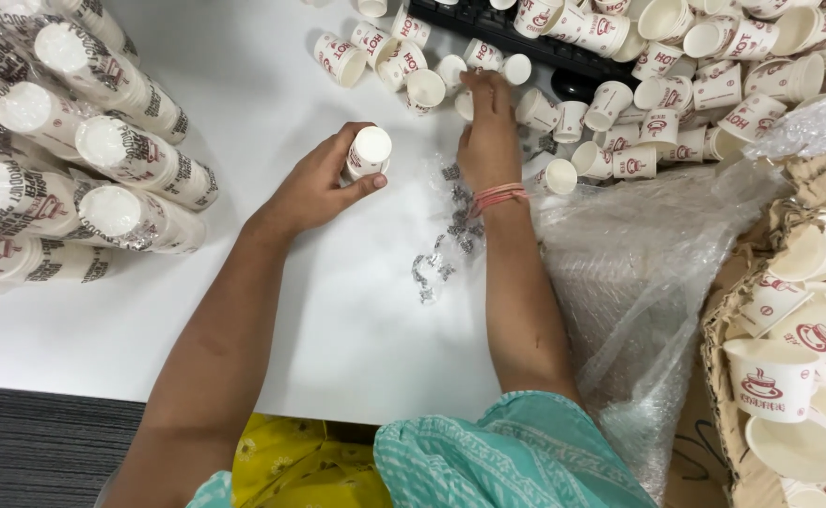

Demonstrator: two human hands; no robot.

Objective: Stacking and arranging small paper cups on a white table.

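So a short stack of small paper cups (pixel 369 152) is gripped in the left hand (pixel 314 183), bottom end up, fingers wrapped round the side, roughly mid-table. The right hand (pixel 490 141) is stretched out toward the far edge with fingers lowered onto a loose cup (pixel 469 102); whether it's actually pinched yet can't be told, since the fingertips are hidden by the hand itself.

A big scatter of loose cups (pixel 639 132) is spread along the far right of the white table (pixel 272 310), some lying over a black keyboard (pixel 488 28). Wrapped sleeves of cups (pixel 84 169) are piled at the left edge. A crumpled clear plastic bag (pixel 629 282) is draped over the right edge, next to a cardboard box (pixel 789 376) filled with more cups.

Handling-wise, these look featherlight and thin-walled, so they'd probably get crushed or go oval if squeezed hard. Best taken lightly around the side wall near the rolled rim, which is likely the stiffest part. The coated paper could be a bit slick, and nested ones may stick together.
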